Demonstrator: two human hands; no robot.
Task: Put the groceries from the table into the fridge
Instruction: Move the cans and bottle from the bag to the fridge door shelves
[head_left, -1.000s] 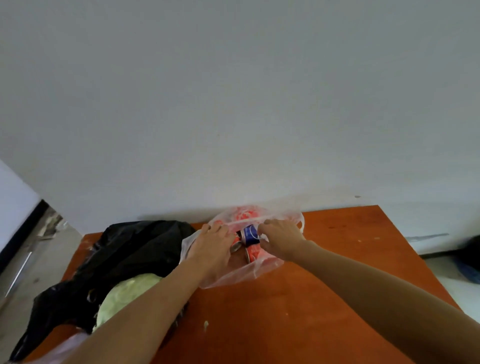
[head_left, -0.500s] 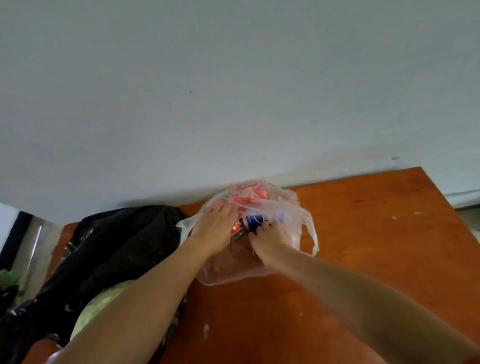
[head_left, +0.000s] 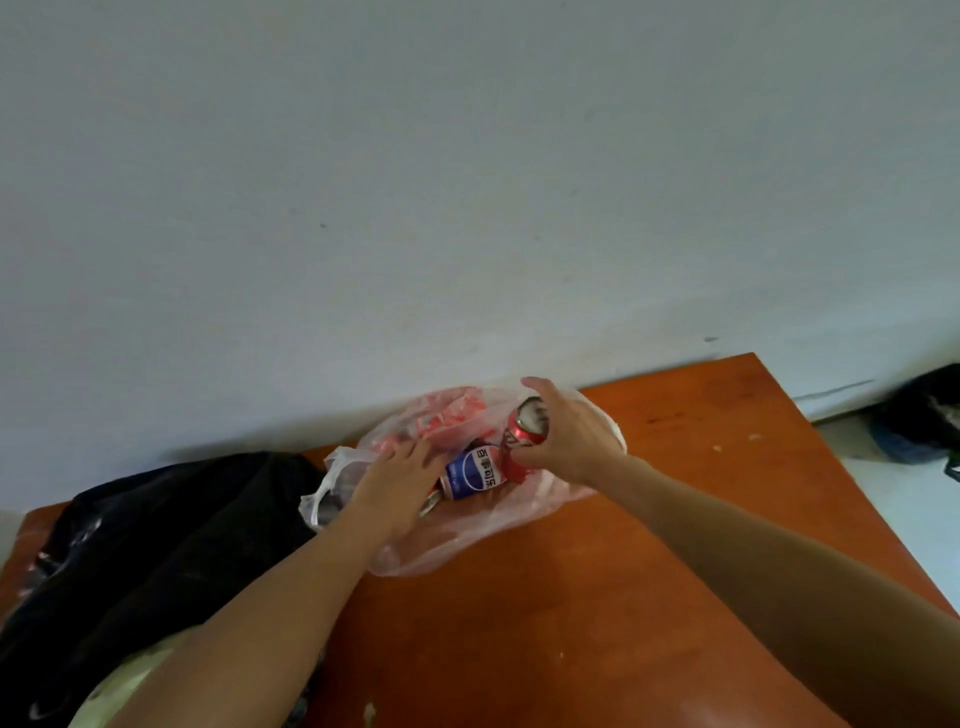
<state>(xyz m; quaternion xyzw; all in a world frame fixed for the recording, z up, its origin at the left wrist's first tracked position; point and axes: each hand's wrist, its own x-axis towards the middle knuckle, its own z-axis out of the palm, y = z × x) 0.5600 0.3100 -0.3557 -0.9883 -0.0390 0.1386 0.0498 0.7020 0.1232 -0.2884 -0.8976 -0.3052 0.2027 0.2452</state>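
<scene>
A red can (head_left: 521, 440) is gripped by the right hand (head_left: 571, 441), fingers curled round it, just above the clear plastic bag (head_left: 457, 545) at the table's (head_left: 571, 623) far edge. The left hand (head_left: 397, 486) is laid on the bag, fingers apparently straight, beside a blue can (head_left: 474, 474) lying inside. A black bag (head_left: 156, 545) is located at the left edge.

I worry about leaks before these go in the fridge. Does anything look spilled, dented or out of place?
No spill or dent shows. The blue can lies on its side in the clear bag, and the right hand grips a tilted red can. A few pale crumbs dot the table.
</scene>
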